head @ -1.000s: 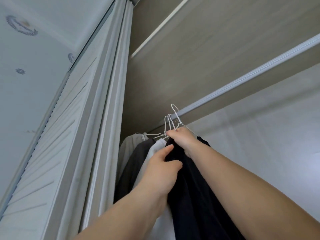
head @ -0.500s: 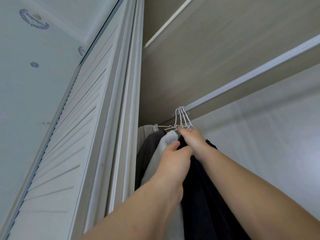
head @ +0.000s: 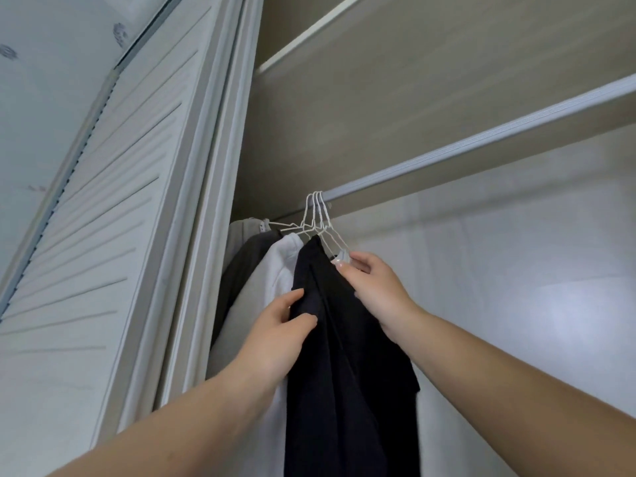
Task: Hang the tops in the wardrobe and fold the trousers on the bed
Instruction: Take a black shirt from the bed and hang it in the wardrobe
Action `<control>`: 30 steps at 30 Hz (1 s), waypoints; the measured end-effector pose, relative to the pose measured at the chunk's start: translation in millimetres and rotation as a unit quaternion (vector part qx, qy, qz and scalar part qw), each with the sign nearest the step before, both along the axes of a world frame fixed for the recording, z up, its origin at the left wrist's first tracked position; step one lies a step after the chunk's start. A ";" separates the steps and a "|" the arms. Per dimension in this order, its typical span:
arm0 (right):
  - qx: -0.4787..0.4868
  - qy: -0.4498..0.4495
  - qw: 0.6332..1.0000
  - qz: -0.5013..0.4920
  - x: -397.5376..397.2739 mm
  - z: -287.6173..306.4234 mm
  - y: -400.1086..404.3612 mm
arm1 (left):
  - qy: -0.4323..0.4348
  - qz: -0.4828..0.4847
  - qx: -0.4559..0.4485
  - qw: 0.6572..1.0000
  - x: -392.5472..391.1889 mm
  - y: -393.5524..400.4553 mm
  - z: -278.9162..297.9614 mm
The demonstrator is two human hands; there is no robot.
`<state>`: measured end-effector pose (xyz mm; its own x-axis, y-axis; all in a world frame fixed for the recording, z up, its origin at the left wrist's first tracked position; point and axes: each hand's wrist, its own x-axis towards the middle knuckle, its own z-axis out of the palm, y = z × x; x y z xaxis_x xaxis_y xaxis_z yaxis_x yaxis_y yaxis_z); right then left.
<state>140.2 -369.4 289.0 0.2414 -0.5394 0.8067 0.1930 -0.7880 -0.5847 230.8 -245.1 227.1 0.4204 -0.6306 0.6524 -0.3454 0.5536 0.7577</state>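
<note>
Black top (head: 347,339) is on its white wire hanger (head: 332,235), hook over the rail (head: 481,139), rightmost of four garments; long axis straight down from the hook. White top (head: 272,280) touches it on the left, then dark grey top (head: 247,263) and light grey top (head: 241,228) further left against the louvred door (head: 113,201).

Left hand (head: 275,335) pinches the black fabric's left edge, thumb and fingers curled on the cloth, below shoulder line. Right hand (head: 375,290) is higher and nearer the hook, fingers curled at the right shoulder by the hanger arm; whether it grips wire or cloth, can't tell.

Judgement: hang looks done. Next is letting go or straightening the shoulders; right hand is better placed. Bare rail runs off to the right.
</note>
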 end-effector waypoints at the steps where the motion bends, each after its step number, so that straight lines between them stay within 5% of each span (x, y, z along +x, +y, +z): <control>1: 0.002 0.005 1.000 0.005 -8.4 -6.4 6.3 | 0.005 0.000 0.005 1.000 -2.0 4.8 -6.4; 19: 0.086 0.098 0.984 0.124 -84.2 -144.5 138.7 | 0.056 0.068 0.079 0.993 -47.1 177.1 -118.7; 30: 0.136 0.189 0.924 0.302 -87.9 -251.0 256.2 | 0.211 0.212 0.095 0.950 -110.8 324.0 -221.1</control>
